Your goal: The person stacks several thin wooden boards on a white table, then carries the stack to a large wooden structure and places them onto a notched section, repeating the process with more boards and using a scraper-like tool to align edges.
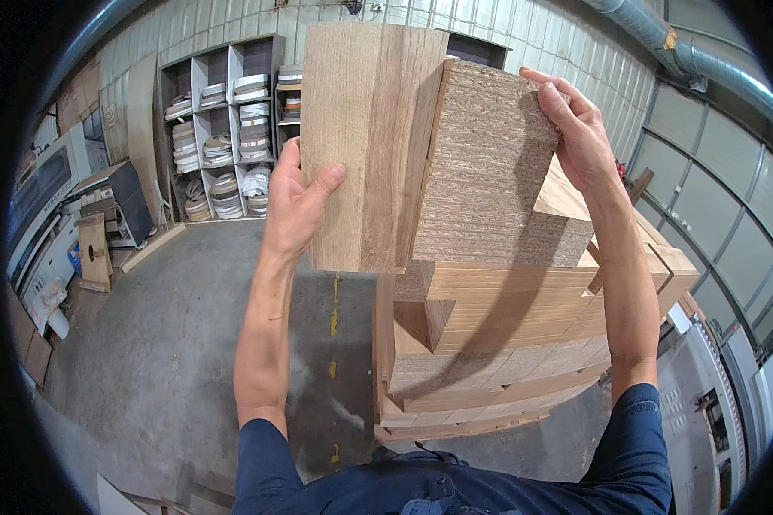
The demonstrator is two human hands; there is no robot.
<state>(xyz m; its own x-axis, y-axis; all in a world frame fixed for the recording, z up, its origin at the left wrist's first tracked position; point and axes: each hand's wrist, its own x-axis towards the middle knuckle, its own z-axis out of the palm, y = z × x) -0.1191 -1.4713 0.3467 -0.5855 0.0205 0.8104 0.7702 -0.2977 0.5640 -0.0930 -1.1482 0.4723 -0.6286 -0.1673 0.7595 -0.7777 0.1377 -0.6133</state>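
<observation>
My left hand [305, 193] grips the left edge of an upright wood-grain board [361, 146], its thumb lying on the front face and its fingers mostly hidden behind. Right beside that board stands a block of stacked chipboard panels [489, 163], with raw layered edges toward me. At its upper right corner is my right hand [580, 129], thumb pressed on the raw edge and fingers bent over the far side. Whether board and block touch all along their seam I cannot tell. Below, a large pile of wood-grain panels [515, 296] reaches down near the floor.
A grey shelf unit [196, 86] holds rolls of edging band [223, 150] at the back left. Machinery [51, 257] and a leaning offcut board [94, 249] line the left side. A white machine [696, 412] stands at right. A yellow line [333, 322] crosses the concrete floor [206, 318].
</observation>
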